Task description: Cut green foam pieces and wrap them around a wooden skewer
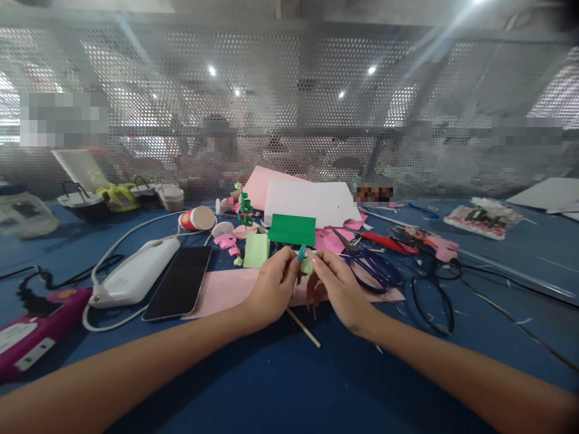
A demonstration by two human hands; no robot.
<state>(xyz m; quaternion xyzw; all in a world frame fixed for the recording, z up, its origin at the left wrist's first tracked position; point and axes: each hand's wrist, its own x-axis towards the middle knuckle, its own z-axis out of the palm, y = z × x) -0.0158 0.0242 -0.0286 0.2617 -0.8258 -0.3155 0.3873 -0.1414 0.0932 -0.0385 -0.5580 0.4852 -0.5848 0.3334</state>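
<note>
Both my hands meet at the middle of the view, thumbs and fingers pinched together. Between the fingertips of my left hand (pixel 274 282) and my right hand (pixel 340 283) is a small light green paper piece (pixel 307 266). Just beyond them lies a folded dark green paper (pixel 292 230), with a light green paper pad (pixel 256 251) to its left. A pink paper strip (pixel 230 293) runs beneath my hands. Near my left hand, a thin wooden stick (pixel 304 328) rests on the blue table (pixel 289 392).
Left are a black phone (pixel 180 283), a white power bank (pixel 136 272) and a purple power strip (pixel 43 328). Right are blue-handled scissors (pixel 373 269), a red cutter (pixel 389 243) and black scissor handles (pixel 433 304). White sheets (pixel 310 202) and a perforated metal screen (pixel 289 102) stand behind.
</note>
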